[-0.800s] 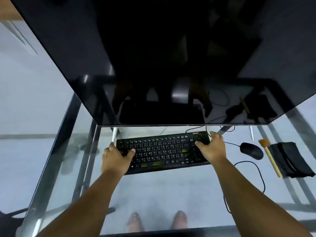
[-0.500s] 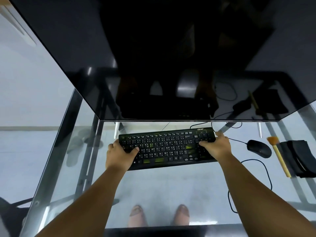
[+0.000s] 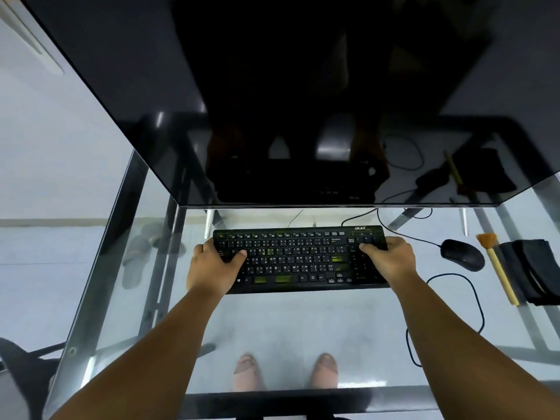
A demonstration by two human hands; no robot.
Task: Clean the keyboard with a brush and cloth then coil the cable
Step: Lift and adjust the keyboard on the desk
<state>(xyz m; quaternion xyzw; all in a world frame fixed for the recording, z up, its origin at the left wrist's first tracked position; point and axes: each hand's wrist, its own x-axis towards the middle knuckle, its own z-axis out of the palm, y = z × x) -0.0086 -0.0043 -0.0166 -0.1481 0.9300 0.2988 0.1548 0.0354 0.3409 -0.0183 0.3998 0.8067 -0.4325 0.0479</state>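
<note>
A black wired keyboard [image 3: 298, 259] lies on the glass desk [image 3: 303, 325] just below the monitor's lower edge. My left hand [image 3: 212, 265] grips its left end, thumb on the keys. My right hand [image 3: 391, 259] grips its right end, thumb over the number pad. The keyboard's black cable [image 3: 357, 218] runs from its back edge under the monitor. To the right lie a brush [image 3: 497, 265] with orange bristles and a pale wooden handle, and a folded dark cloth [image 3: 530, 271] right beside it.
A large dark monitor [image 3: 272, 101] overhangs the far half of the desk. A black mouse [image 3: 462, 254] sits right of the keyboard, its cable [image 3: 472, 301] looping toward the front edge. Through the glass show my feet, slippers and the metal frame [image 3: 121, 237].
The keyboard has shifted slightly right and away from me with both hands still gripping its ends; the view has tilted a little so the desk items sit further right.
</note>
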